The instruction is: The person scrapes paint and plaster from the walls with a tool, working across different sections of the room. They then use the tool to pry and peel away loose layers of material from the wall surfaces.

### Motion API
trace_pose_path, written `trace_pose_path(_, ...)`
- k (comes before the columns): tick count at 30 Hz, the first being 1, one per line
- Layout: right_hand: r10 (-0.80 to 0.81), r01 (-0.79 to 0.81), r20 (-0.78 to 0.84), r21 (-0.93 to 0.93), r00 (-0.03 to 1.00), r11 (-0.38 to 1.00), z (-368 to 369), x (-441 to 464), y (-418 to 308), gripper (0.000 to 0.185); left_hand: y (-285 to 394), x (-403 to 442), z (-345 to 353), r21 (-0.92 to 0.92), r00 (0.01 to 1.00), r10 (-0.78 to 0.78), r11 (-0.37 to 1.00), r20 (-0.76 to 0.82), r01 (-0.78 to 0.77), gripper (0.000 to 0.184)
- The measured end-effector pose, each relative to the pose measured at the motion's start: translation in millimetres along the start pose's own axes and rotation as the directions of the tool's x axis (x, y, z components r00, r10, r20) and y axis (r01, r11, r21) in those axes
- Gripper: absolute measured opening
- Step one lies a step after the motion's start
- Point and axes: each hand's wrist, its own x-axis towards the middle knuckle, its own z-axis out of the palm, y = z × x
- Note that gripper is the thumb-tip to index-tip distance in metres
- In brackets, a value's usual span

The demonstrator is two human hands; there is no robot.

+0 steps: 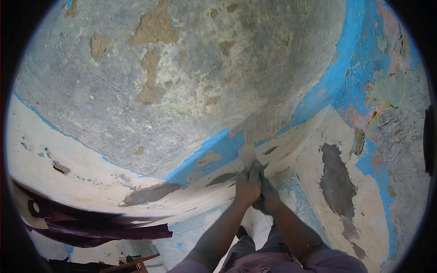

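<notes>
The scraper (247,155) juts out on the far side of the fingers (255,169), its pale blade against the wall (195,104) at the right end of a blue paint strip (214,152). The left hand (247,189) and right hand (270,199) press together, fingers curled closed around the handle, which they hide. Floor tiles (195,232) show nearer, left of the feet.
</notes>
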Motion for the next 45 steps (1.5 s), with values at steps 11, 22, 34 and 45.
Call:
trace_pose_path(11,-0.053,0.054,0.017,-0.09,0.998,0.995,14.4,7.3,-13.2,0.02,25.4,1.2,-1.6,0.055,0.986,0.158,0.986,-0.043,-0.156,0.036)
trace_pose_path(22,-0.095,0.099,0.047,-0.095,0.994,0.991,13.8,9.4,-11.8,0.024,26.6,5.3,-4.1,0.06,1.0,0.01,0.998,-0.002,-0.01,0.039)
trace_pose_path(34,0.001,0.001,0.034,-0.043,0.999,0.999,3.4,-4.4,-9.3,0.016,-6.2,3.6,4.3,-0.233,0.994,-0.08,0.968,0.078,0.096,0.039)
trace_pose_path(45,-0.004,0.004,-0.004,-0.034,1.0,0.999,5.8,-13.6,-7.8,0.016,-9.1,-1.2,5.6,-0.184,0.995,-0.095,0.978,0.029,0.099,0.034)
